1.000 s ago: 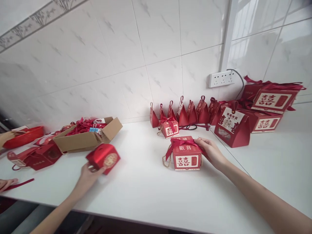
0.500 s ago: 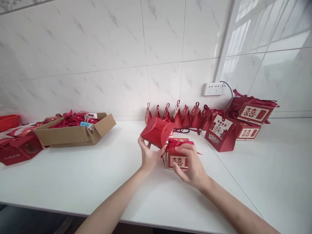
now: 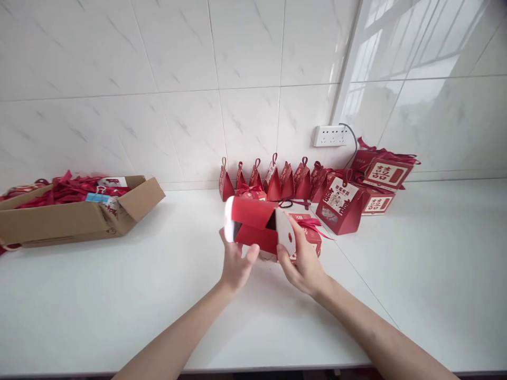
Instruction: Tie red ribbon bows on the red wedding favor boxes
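Note:
Both my hands hold a red folded paper box (image 3: pixel 255 226) above the white counter (image 3: pixel 158 295), its white inner flaps showing at each end. My left hand (image 3: pixel 234 262) grips its left end from below. My right hand (image 3: pixel 303 261) grips its right end, thumb on the white flap. Just behind the held box, a red gift box with a ribbon bow (image 3: pixel 311 235) sits on the counter, partly hidden.
A row of small red pouch boxes (image 3: pixel 273 182) lines the tiled wall. Larger red gift boxes (image 3: pixel 340 206) and stacked ones (image 3: pixel 382 179) stand at the right under a wall socket (image 3: pixel 330 135). An open cardboard carton (image 3: pixel 79 216) with red ribbons lies at the left.
My left hand brought the red box from beside the carton to the middle. My right hand left the ribboned gift box and took the red box's other end, which now shows its flaps.

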Motion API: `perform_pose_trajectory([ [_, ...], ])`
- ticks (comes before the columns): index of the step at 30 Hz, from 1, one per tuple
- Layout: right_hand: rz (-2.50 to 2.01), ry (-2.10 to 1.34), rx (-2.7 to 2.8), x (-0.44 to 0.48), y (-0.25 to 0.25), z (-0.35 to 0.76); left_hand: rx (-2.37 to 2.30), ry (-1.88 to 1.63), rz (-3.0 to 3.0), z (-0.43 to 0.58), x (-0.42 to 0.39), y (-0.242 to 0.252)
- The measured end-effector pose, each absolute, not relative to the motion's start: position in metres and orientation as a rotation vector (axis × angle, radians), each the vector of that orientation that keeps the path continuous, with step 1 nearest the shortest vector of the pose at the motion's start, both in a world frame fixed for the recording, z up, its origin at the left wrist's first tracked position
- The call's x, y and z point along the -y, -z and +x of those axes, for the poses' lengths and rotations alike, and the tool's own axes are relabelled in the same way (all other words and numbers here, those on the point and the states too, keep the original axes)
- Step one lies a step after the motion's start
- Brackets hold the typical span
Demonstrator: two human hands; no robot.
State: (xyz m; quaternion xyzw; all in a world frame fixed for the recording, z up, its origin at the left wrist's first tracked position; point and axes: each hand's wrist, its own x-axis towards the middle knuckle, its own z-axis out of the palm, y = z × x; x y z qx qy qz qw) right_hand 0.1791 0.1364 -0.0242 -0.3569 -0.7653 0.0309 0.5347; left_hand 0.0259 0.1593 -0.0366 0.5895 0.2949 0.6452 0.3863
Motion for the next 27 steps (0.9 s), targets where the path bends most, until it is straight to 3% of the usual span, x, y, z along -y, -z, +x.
perform_pose_trajectory([
  [7,-0.818,0.140,1.712,-0.141,0.024,0.180,-0.861,-1.617,1.193,0.020,-0.154,0.020],
  [12,-0.977,0.224,1.718,-0.143,0.021,0.185,-1.073,-1.946,1.566,0.013,-0.157,0.029],
  [15,-1.089,0.239,1.664,-0.145,0.022,0.187,-0.902,-2.128,1.960,0.006,-0.163,0.035],
  [21,-1.224,0.282,1.644,-0.150,0.026,0.191,-1.088,-1.850,2.290,0.000,-0.161,0.037],
  [27,-1.235,0.240,1.706,-0.148,0.025,0.192,-1.281,-1.825,2.255,0.004,-0.162,0.035],
])
